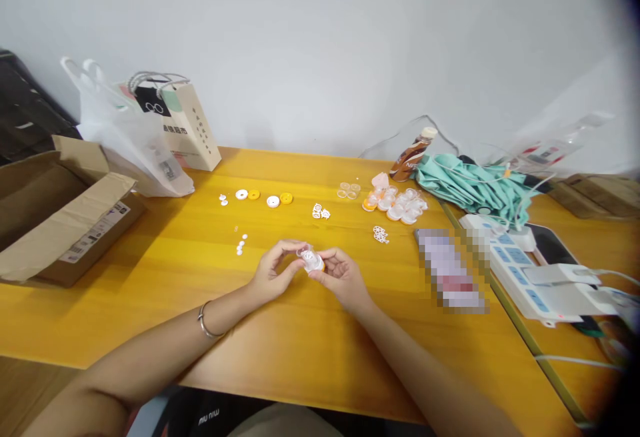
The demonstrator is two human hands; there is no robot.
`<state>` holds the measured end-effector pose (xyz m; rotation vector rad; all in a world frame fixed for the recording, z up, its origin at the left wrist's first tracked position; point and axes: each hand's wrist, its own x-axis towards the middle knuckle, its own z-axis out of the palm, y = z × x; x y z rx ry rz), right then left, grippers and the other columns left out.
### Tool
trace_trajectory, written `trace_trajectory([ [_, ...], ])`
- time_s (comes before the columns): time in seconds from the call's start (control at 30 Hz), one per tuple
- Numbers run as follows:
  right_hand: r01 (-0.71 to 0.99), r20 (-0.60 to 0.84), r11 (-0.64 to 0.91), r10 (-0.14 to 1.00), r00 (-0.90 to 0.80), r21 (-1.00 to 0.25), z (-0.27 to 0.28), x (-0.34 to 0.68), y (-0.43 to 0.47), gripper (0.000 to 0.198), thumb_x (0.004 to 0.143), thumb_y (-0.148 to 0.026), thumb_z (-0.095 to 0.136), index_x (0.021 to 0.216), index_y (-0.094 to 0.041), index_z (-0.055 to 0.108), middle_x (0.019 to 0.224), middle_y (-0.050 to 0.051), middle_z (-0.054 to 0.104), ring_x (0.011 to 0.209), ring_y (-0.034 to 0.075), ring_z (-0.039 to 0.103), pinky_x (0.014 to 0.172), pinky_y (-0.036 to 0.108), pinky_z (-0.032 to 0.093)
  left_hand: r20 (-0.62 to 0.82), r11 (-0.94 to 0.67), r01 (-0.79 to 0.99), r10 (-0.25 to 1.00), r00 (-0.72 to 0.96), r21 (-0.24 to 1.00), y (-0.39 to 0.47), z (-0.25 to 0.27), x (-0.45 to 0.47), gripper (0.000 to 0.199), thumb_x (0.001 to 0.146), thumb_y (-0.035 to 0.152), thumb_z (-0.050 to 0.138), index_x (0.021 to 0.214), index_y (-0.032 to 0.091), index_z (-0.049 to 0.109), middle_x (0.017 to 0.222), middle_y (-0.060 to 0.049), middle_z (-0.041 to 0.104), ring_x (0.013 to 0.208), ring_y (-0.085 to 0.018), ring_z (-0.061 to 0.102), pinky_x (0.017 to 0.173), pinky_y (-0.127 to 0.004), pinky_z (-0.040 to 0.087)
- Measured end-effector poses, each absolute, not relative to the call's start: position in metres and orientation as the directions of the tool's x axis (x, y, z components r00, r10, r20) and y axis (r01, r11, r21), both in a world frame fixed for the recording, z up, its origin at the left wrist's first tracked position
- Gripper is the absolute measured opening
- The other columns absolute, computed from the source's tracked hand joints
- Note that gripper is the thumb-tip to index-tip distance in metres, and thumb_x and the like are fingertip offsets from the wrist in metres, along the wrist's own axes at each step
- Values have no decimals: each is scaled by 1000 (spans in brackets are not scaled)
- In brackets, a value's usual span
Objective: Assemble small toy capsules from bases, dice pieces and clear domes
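Observation:
Over the middle of the table, my left hand point(276, 271) and my right hand point(345, 278) pinch one small white plastic piece with a clear top and orange rim point(313, 260) between them. My left fingertips are on its clear upper side, my right ones on the orange-edged side. Just beyond lie white openwork wheel-like parts point(321, 211), with more white openwork parts point(381, 234) to the right. Clear rings point(349, 190) sit farther back. A cluster of similar clear-topped pieces point(400, 205) stands at the back right. White discs point(241, 245) lie left of my hands.
White and yellow round parts point(254, 194) lie at the back left. An open cardboard box point(95, 237), a plastic bag point(130, 137) and a paper bag point(193, 127) stand left. Rightward are a drink bottle point(413, 155), folded umbrella point(473, 187), blurred phone point(449, 270) and power strip point(520, 270).

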<state>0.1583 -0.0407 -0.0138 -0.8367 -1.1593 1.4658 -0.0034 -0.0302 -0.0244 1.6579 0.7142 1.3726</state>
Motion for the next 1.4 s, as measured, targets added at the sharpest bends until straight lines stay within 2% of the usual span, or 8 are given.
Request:
trace_trajectory([
  [0.17, -308, 48, -15, 980, -195, -951, -13, 156, -42, 27, 58, -21, 76, 77, -22, 57, 84, 0, 70, 81, 14, 64, 79, 30, 48, 495, -483, -107, 856, 149, 869, -31, -22, 2, 18, 80, 15, 58, 97, 19, 58, 95, -6, 62, 94, -15, 59, 86, -30, 46],
  [0.37, -285, 69, 28, 988, -135, -958, -12, 154, -46, 28, 57, -22, 77, 77, -22, 58, 85, 1, 70, 82, 16, 64, 80, 32, 48, 516, -511, -77, 836, 188, 856, -28, -18, -1, 15, 79, 16, 59, 95, 18, 59, 94, -7, 63, 93, -16, 59, 86, -32, 45],
  [0.63, -384, -89, -175, 968, -233, -907, -9, 154, -47, 24, 59, -34, 76, 71, -21, 60, 67, -2, 66, 60, 12, 60, 63, 26, 50, 389, -372, -117, 873, 293, 921, -22, -8, -6, 17, 81, 26, 58, 95, 16, 58, 95, -10, 62, 94, -19, 58, 84, -34, 45],
  [0.8, -463, -111, -278, 928, -355, -842, -6, 154, -51, 23, 63, -36, 74, 74, -20, 61, 69, -1, 66, 62, 11, 61, 62, 24, 49, 382, -337, -185, 857, 346, 923, -23, -1, -8, 19, 80, 29, 59, 93, 16, 56, 92, -8, 59, 89, -18, 58, 80, -31, 45],
  [0.93, -408, -73, -186, 958, -278, -894, -3, 153, -53, 21, 62, -31, 75, 72, -21, 60, 66, -4, 65, 58, 9, 59, 64, 24, 48, 422, -374, -198, 840, 341, 906, -25, -1, -9, 16, 81, 26, 58, 91, 16, 55, 86, -6, 56, 83, -15, 56, 78, -30, 44],
  [1.07, -293, -16, -71, 982, -188, -954, 0, 152, -55, 22, 61, -26, 75, 75, -22, 58, 78, 0, 68, 72, 14, 62, 72, 28, 48, 462, -431, -169, 820, 337, 887, -25, -1, -8, 13, 81, 24, 57, 89, 15, 53, 82, -4, 53, 79, -14, 55, 79, -31, 44],
  [1.2, -190, 104, 80, 988, -117, -978, -6, 151, -56, 23, 64, -26, 73, 81, -22, 59, 89, 4, 67, 87, 19, 61, 83, 36, 47, 494, -490, -99, 808, 320, 866, -27, -2, -6, 12, 80, 23, 58, 88, 16, 51, 81, -4, 52, 77, -14, 53, 78, -31, 44],
  [1.4, -41, 245, 245, 970, 4, -969, -16, 150, -56, 24, 65, -24, 72, 85, -25, 60, 86, 4, 62, 84, 19, 58, 81, 36, 46, 459, -482, 90, 867, 194, 872, -32, -6, -1, 16, 76, 24, 63, 81, 17, 50, 77, -2, 53, 76, -14, 53, 78, -31, 43],
])
